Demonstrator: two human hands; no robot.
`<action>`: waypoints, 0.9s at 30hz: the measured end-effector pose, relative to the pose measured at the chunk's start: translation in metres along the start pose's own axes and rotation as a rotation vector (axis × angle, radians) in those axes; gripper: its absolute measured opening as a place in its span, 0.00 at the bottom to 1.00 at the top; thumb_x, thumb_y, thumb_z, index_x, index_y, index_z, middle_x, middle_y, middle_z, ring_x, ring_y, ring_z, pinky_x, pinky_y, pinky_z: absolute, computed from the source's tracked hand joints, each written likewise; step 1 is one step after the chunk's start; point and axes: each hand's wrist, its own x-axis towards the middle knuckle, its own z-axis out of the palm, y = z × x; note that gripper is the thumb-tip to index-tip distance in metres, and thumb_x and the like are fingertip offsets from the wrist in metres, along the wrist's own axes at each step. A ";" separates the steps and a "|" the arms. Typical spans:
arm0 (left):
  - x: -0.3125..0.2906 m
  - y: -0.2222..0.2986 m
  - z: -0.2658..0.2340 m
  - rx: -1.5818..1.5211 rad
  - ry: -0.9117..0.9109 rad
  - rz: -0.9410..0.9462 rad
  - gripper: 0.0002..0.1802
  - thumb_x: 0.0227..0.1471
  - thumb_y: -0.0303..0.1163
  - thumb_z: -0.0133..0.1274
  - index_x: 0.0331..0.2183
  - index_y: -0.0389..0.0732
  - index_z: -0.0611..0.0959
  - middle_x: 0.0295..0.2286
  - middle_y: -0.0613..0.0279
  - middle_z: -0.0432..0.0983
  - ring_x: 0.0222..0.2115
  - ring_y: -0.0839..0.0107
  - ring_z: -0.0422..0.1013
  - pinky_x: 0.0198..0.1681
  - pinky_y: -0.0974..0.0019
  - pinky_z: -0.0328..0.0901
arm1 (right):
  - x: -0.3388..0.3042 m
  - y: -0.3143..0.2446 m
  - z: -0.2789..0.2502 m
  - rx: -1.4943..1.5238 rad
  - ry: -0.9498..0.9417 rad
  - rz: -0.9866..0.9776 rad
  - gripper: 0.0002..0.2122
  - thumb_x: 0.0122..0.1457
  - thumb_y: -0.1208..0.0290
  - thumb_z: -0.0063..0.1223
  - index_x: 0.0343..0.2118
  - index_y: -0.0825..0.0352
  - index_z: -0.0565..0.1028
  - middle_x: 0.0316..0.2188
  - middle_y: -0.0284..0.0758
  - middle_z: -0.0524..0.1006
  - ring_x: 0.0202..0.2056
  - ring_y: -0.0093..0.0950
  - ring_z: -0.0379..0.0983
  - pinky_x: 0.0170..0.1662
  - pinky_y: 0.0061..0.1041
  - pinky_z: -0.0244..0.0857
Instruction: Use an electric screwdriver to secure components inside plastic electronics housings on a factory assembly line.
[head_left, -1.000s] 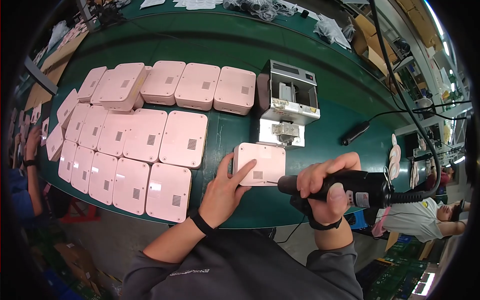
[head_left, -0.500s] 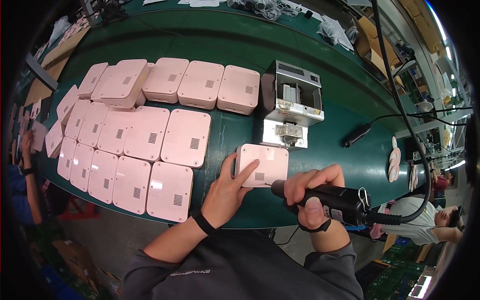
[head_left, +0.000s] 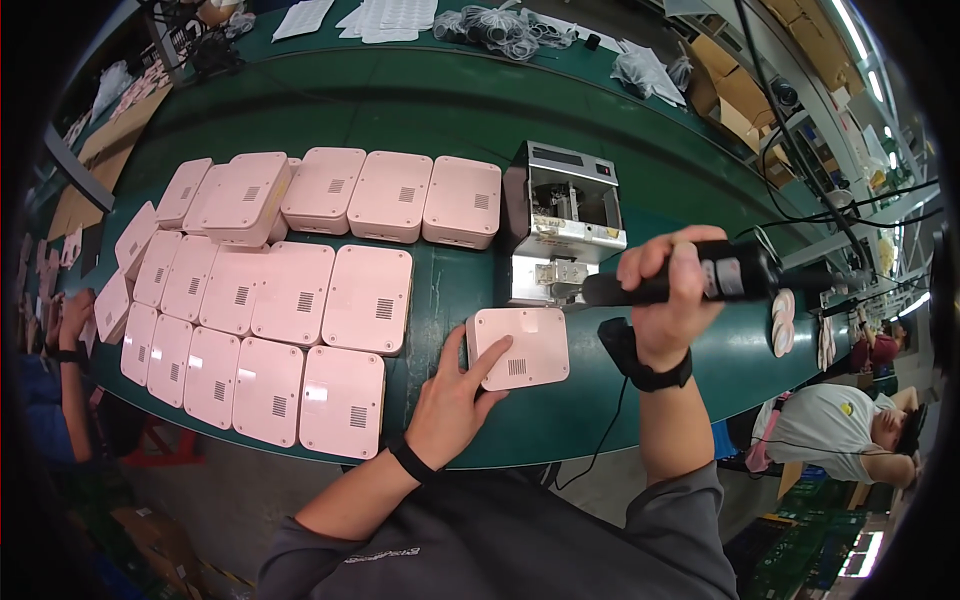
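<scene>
Dark grey short-sleeved top [head_left: 500, 545], small light print [head_left: 382, 555] on the front, lettering too blurred to read. Left sleeve [head_left: 305, 548] and right sleeve [head_left: 682, 512] match the body, loose cut, ending around the elbows. Left hand [head_left: 445, 412] and right hand [head_left: 662, 325] bare. Plain narrow black band [head_left: 412, 460] on left wrist. Right wrist: black strap [head_left: 665, 376] plus chunky black pad [head_left: 618, 348]; thin black cable [head_left: 597, 457] seems to run off the pad.

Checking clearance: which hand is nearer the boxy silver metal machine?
Right. The right hand, gripping a black cylindrical screwdriver, is right of the machine; the left hand, farther, is on the pink square plastic case in front.
</scene>
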 end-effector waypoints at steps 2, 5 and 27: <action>0.001 0.000 0.000 0.006 0.015 -0.010 0.43 0.44 0.24 0.65 0.61 0.55 0.67 0.57 0.40 0.57 0.35 0.46 0.76 0.38 0.53 0.74 | 0.002 0.003 0.001 -0.033 0.000 0.012 0.08 0.62 0.68 0.47 0.39 0.65 0.63 0.19 0.35 0.67 0.16 0.25 0.63 0.24 0.29 0.64; 0.001 -0.002 -0.001 -0.078 0.000 -0.066 0.46 0.43 0.25 0.65 0.62 0.54 0.65 0.56 0.40 0.58 0.37 0.43 0.75 0.40 0.52 0.74 | -0.006 -0.006 0.008 0.007 -0.053 0.150 0.10 0.62 0.66 0.47 0.39 0.65 0.63 0.20 0.34 0.68 0.16 0.26 0.64 0.25 0.29 0.64; -0.001 -0.012 0.004 -0.142 -0.070 -0.152 0.52 0.41 0.25 0.66 0.64 0.60 0.60 0.28 0.48 0.74 0.29 0.48 0.75 0.36 0.52 0.71 | -0.078 -0.042 0.049 0.115 -0.472 0.354 0.21 0.55 0.61 0.63 0.40 0.62 0.59 0.23 0.34 0.71 0.23 0.28 0.69 0.31 0.32 0.67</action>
